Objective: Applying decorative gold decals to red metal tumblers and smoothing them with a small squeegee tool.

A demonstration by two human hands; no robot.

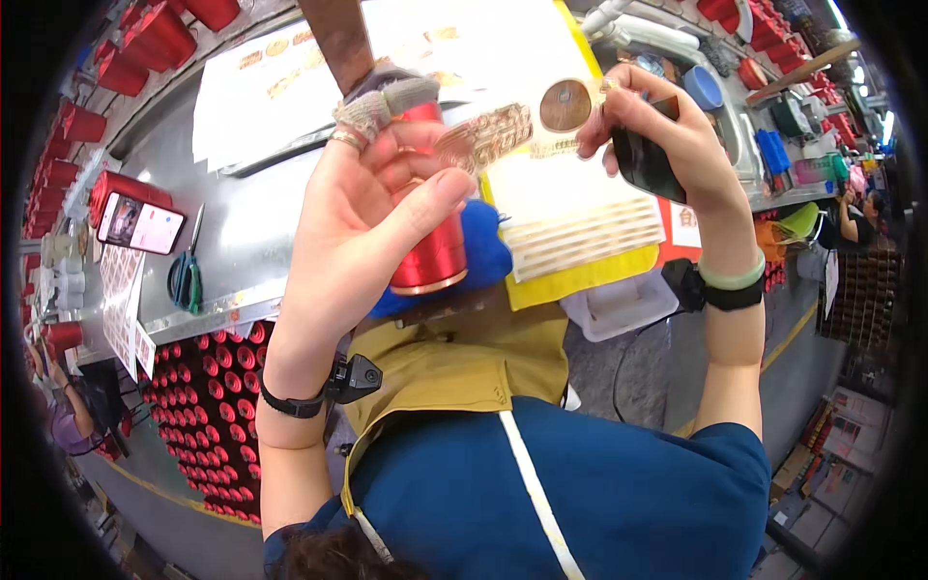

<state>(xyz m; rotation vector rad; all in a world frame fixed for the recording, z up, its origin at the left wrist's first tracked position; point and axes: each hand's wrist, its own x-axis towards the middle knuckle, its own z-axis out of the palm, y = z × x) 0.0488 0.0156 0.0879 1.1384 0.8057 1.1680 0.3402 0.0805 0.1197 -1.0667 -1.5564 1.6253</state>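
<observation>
Between my hands stretches a clear decal film (488,135) with gold lettering and a dark round mark. My left hand (362,208) is closed, thumb and fingers at the film's left end, with grey cloth wraps on some fingers. My right hand (681,135) is closed too, its fingertips at the film's right end. In its palm sits a black flat piece (648,159), partly hidden by fingers. Below and behind my left hand a shiny red metal cylinder (435,256) lies against a blue cloth pad (486,242).
White printed sheets (246,106) cover the metal bench, with a yellow-edged stack (580,222) before me. At left are a phone (141,222) on a red container and dark-handled scissors (186,280). A white plastic tray (619,304) sits at the bench edge. Red cylinders (208,416) are racked below.
</observation>
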